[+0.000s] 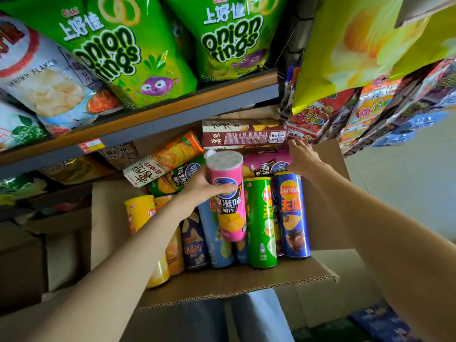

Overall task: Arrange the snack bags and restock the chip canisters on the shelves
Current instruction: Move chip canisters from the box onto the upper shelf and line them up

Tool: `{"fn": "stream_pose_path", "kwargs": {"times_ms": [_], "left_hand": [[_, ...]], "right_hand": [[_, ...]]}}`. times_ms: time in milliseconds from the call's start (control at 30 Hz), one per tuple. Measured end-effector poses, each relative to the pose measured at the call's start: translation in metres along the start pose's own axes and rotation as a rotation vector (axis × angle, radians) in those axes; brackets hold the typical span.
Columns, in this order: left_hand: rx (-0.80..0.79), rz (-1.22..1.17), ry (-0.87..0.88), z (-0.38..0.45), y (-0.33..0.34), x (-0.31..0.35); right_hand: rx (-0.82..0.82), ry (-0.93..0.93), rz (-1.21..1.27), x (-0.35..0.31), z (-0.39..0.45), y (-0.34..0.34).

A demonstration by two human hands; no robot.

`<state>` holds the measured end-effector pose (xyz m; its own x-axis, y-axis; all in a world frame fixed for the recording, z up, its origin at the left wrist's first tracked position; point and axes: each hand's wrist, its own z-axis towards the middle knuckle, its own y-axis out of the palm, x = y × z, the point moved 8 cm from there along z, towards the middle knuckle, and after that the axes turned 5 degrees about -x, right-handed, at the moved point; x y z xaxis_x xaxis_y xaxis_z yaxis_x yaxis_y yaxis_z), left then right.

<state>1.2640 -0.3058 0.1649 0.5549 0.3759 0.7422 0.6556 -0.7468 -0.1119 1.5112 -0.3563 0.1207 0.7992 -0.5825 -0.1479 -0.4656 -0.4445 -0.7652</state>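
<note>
A pink can (pixel 230 193) is being gripped around its upper half by the left hand (pixel 202 186), above the chip cans (pixel 261 223) packed in an open cardboard box (pixel 237 280) below the shelf (pixel 158 117). A brown carton (pixel 244 134) at the box's far end is being touched by the right hand (pixel 302 156), its fingers being kept straight. Green bags (pixel 138 53) are being displayed on the shelf.

The shelf (pixel 158 112) slants across at ten o'clock, carrying two green onion-ring bags (pixel 128 53) and a shrimp-flake bag (pixel 47 77). At six o'clock an open carton (pixel 237 282) holds chip canisters (pixel 261 223) lying side by side.
</note>
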Motion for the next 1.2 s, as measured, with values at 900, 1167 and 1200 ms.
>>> {"fn": "stream_pose_path", "kwargs": {"times_ms": [900,1167,1200], "left_hand": [[0.035,-0.044,0.486,-0.207,-0.147,0.120],[0.195,-0.059,0.821,-0.387,-0.246,0.215],[0.213,-0.096,0.880,-0.407,-0.256,0.225]], "right_hand": [[0.430,-0.432,0.112,-0.230,-0.304,-0.192],[0.613,-0.838,0.492,-0.364,-0.490,-0.309],[0.640,-0.897,0.597,-0.376,-0.503,-0.320]]}}
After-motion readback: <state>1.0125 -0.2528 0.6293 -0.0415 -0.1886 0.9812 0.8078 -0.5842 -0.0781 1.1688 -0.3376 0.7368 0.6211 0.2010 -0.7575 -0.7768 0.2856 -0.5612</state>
